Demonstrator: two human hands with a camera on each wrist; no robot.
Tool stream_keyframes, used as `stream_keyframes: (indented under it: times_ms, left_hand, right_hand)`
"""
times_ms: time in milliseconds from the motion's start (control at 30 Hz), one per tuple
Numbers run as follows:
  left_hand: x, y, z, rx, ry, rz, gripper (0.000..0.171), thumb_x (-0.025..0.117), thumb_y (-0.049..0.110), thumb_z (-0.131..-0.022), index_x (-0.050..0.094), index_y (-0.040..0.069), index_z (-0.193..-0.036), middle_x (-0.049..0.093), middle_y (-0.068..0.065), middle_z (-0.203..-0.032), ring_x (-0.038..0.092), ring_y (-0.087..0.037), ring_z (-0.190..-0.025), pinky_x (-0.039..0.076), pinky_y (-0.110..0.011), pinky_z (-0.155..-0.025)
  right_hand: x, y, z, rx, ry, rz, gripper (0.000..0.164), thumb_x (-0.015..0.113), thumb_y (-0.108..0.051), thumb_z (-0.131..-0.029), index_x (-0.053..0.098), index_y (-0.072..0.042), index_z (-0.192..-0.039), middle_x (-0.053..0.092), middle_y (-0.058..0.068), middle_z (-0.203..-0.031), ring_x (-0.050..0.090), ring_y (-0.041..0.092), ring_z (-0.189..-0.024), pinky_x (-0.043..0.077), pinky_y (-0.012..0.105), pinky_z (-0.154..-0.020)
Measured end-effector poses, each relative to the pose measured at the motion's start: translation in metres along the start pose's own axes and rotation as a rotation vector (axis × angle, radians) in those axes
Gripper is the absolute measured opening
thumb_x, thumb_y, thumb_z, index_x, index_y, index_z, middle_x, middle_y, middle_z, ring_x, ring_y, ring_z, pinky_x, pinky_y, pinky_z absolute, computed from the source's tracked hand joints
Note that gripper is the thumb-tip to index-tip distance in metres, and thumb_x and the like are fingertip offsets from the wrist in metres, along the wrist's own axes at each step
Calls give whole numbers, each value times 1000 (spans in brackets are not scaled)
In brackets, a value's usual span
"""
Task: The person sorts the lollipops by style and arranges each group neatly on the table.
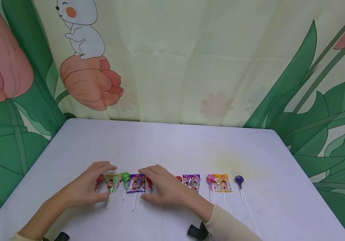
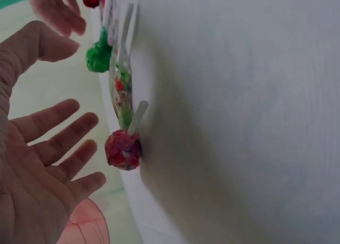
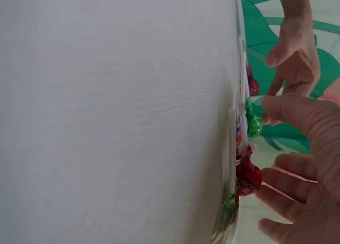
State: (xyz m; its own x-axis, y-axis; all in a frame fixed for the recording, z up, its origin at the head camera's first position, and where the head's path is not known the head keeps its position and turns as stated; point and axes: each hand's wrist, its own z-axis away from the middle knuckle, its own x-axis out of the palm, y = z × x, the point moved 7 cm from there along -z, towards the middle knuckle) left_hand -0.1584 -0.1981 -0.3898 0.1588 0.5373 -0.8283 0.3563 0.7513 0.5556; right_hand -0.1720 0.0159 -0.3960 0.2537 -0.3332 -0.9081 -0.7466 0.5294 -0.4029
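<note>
A row of wrapped lollipops lies across the white table. My left hand [image 1: 89, 185] hovers at the row's left end, fingers spread and loosely bent, nothing held. Close by it are a dark red ball lollipop [image 2: 123, 150] and a flat green-wrapped lollipop [image 1: 112, 182]. A green ball lollipop [image 1: 125, 177] and a flat purple-wrapped lollipop [image 1: 136, 183] lie between the hands. My right hand [image 1: 167, 187] arches over the row with fingers apart, holding nothing. Its fingertips are near a red ball lollipop [image 3: 248, 175]; a green-wrapped one [image 3: 227, 215] under it is hidden in the head view.
Right of the hands, the row continues with a red ball lollipop [image 1: 179, 178], a flat purple one [image 1: 191, 181], a pink ball [image 1: 210, 179], a flat orange one [image 1: 222, 183] and a dark purple ball [image 1: 239, 179]. A printed curtain [image 1: 172, 67] hangs behind the table [image 1: 166, 144].
</note>
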Motion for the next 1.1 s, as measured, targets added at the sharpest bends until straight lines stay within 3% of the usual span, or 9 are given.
stream_keyframes:
  times_ms: [200,333,533,767,933,1100]
  left_hand:
    - [7,-9,-7,-13,-97,-60,71,90,22,-70,63,5,-133,55,-15,-139,46,-38,-132,47,-59,-105]
    - [11,-14,-11,-22,-126,-78,70,91,23,-70,64,6,-132,57,-14,-137,48,-38,-131,46,-57,-106]
    - [12,-16,-13,-12,-126,-104,66,91,24,-69,66,8,-128,59,-13,-136,49,-37,-130,46,-58,-106]
    - [12,-15,-14,1,-112,-125,57,92,23,-68,70,15,-120,61,0,-125,52,-28,-123,49,-54,-103]
    - [12,-15,-16,-3,-104,-125,55,92,23,-68,71,15,-119,62,2,-122,52,-28,-123,49,-54,-103]
    - [13,-16,-17,-1,-102,-127,56,91,22,-69,71,13,-120,62,2,-121,52,-27,-121,50,-53,-102]
  right_hand:
    - [7,-1,-11,-10,-51,24,66,76,-34,-90,53,-10,-146,57,4,-144,48,19,-138,28,41,-123]
    - [11,0,-17,-6,-75,28,60,76,-32,-91,57,-8,-142,60,5,-140,51,19,-136,28,38,-123]
    - [15,2,-23,-5,-107,26,56,76,-28,-90,59,-7,-139,62,4,-138,52,16,-135,25,37,-124]
    - [16,0,-27,-19,-115,46,49,75,-24,-89,64,-8,-134,65,3,-133,55,14,-129,35,29,-118]
    - [16,-2,-28,-15,-115,80,46,74,-22,-89,65,-9,-132,65,4,-134,56,16,-131,27,37,-123]
    - [17,-3,-29,-7,-110,86,46,74,-22,-89,66,-9,-132,66,5,-134,57,16,-130,27,37,-123]
